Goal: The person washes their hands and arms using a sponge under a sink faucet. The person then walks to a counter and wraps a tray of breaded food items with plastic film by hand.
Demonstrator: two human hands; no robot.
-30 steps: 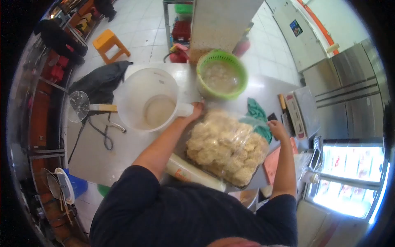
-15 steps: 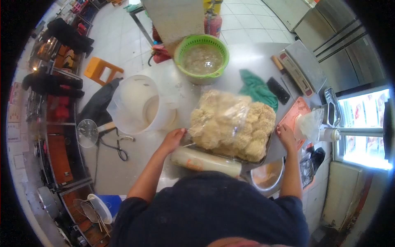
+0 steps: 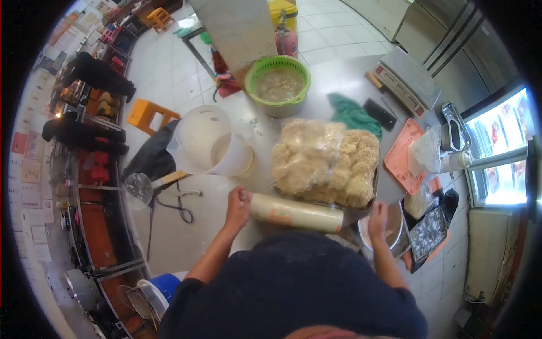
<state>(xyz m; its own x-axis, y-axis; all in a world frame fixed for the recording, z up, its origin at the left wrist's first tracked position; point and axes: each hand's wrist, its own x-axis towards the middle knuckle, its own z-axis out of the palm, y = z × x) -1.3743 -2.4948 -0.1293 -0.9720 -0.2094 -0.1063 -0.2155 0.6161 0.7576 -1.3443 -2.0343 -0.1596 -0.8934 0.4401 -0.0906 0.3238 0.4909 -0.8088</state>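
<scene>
Beyond the left edge of the shiny grey steel table (image 3: pixel 180 243) I see a round blue plastic bucket (image 3: pixel 166 284). A round strainer with a wooden handle (image 3: pixel 139 191) reaches in over that edge, and I have open room between there and my left hand (image 3: pixel 239 206). In that stretch's far part stands a large translucent white plastic jug (image 3: pixel 195 127), its pale bottom visible inside. My left fingers curl together at the roll's left end; whether they pinch film I can't tell. Near the far edge, a round bright-green plastic basket (image 3: pixel 305 76) holds cloudy liquid and pale lumps. The thick pale roll of plastic film with orange print (image 3: pixel 296 212) lies before me, along the near side of a dark rectangular tray (image 3: pixel 376 179) heaped with rough, pale tan clumps (image 3: pixel 327 161), shiny film over part of them. My right hand (image 3: pixel 378 219), past the roll's right end, has its fingers drawn together; what they hold I can't tell. It overlaps a round steel bowl (image 3: pixel 397 219), orange-brown inside. Farther right sits a flat coral-pink tray (image 3: pixel 402 144), then a rectangular steel pan (image 3: pixel 454 135)
</scene>
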